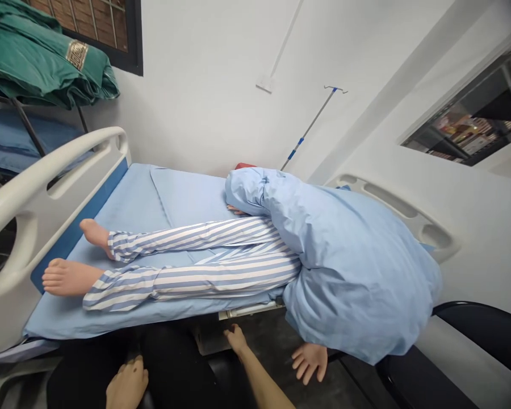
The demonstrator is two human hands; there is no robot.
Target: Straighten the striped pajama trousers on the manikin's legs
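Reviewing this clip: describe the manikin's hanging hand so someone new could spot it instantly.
On a hospital bed with white plastic rails, a manikin in blue-and-white striped pyjamas lies under a bunched pale blue cloth. Below the cloth's lower edge hangs a pale, spread-fingered manikin hand. Its forearm is hidden, unlike the person's bare right hand left of it.

Matt cloth pyjamas, smooth rubbery manikin foot, glossy plastic bed rail, metal drip pole

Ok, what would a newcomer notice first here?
A manikin in striped pyjama trousers lies across a blue-sheeted hospital bed, bare feet toward the white bed rail. Its upper body is bundled in a blue cover, and its hand hangs past the bed's edge, near the person's right hand.
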